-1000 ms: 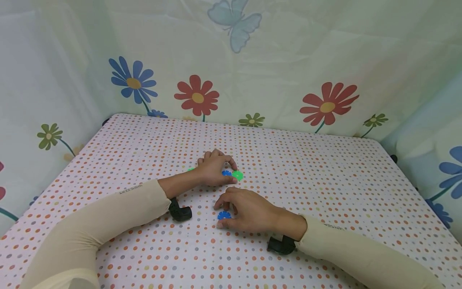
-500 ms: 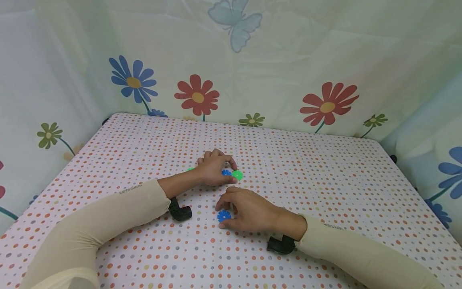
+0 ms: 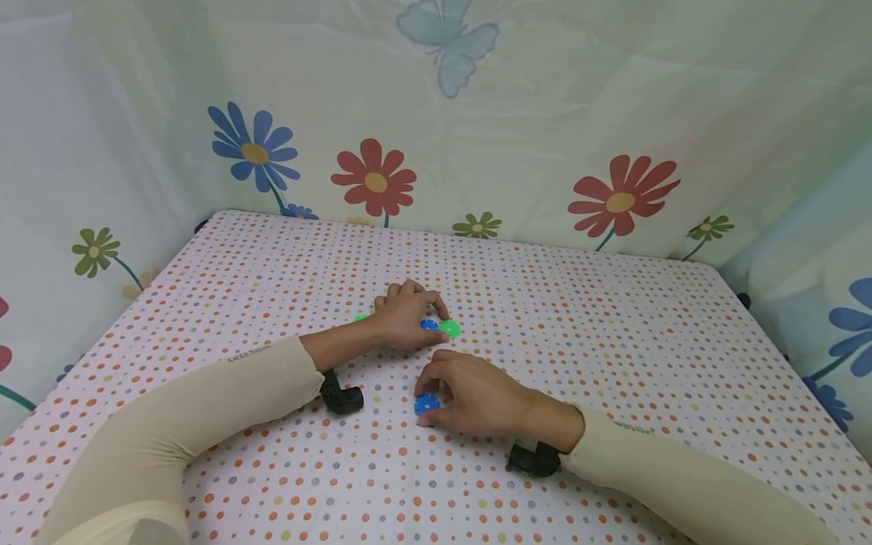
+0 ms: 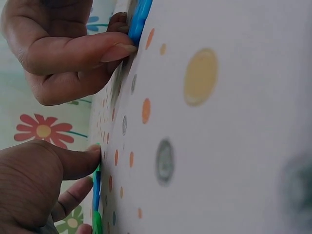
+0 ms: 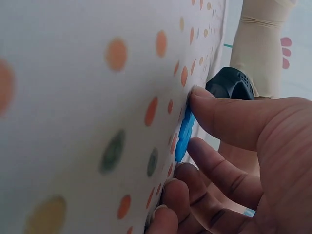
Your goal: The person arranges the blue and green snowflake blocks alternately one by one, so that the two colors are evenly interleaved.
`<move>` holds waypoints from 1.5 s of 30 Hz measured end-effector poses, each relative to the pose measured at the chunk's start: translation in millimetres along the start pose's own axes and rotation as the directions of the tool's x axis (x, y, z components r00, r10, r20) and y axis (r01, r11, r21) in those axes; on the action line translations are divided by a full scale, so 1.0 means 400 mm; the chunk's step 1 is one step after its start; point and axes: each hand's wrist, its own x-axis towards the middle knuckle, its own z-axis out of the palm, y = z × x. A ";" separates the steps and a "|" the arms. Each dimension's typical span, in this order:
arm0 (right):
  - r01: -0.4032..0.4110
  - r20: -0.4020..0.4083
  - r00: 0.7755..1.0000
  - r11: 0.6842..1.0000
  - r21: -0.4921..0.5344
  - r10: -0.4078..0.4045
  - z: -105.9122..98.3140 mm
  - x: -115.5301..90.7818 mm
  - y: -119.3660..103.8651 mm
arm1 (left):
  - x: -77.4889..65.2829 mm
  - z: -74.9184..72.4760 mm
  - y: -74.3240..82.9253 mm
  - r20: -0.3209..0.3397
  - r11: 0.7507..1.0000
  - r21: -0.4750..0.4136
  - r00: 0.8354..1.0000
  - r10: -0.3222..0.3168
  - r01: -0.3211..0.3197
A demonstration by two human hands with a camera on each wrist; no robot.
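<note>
In the head view my left hand (image 3: pixel 409 318) lies over a row of flat, notched plastic discs, its thumb and index finger at the edges of a green disc (image 3: pixel 451 330). Beside that, a blue disc (image 3: pixel 429 325) shows between the fingers, and another green disc (image 3: pixel 361 318) peeks out behind the wrist. The left wrist view shows green, blue and green lying edge to edge along the tabletop. Nearer the body, my right hand (image 3: pixel 480 393) pinches a separate blue disc (image 3: pixel 427 405) by opposite edges. The right wrist view has this blue disc (image 5: pixel 185 131) between thumb and index finger, low at the cloth.
A dotted cloth (image 3: pixel 613 341) covers the table. Curtains with printed flowers (image 3: pixel 374 182) hang behind it and at both sides. Black camera mounts sit under both wrists, the left one (image 3: pixel 342 399) close to the cloth.
My right index finger and thumb have drawn in on the blue disc and shifted slightly right. The left hand and the row of discs stay in place.
</note>
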 end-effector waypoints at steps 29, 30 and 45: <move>-0.011 0.058 0.998 0.998 0.061 0.008 -0.014 -0.013 0.013 | -0.004 0.001 -0.002 -0.013 1.000 -0.009 1.000 0.010 -0.010; -0.008 0.068 0.998 0.997 0.073 0.003 -0.014 -0.012 0.014 | -0.005 0.002 -0.002 -0.012 1.000 -0.009 1.000 0.010 -0.010; 0.024 0.084 0.996 0.985 0.171 -0.039 -0.018 -0.017 0.037 | -0.003 0.003 -0.006 -0.017 1.000 -0.008 1.000 0.019 -0.019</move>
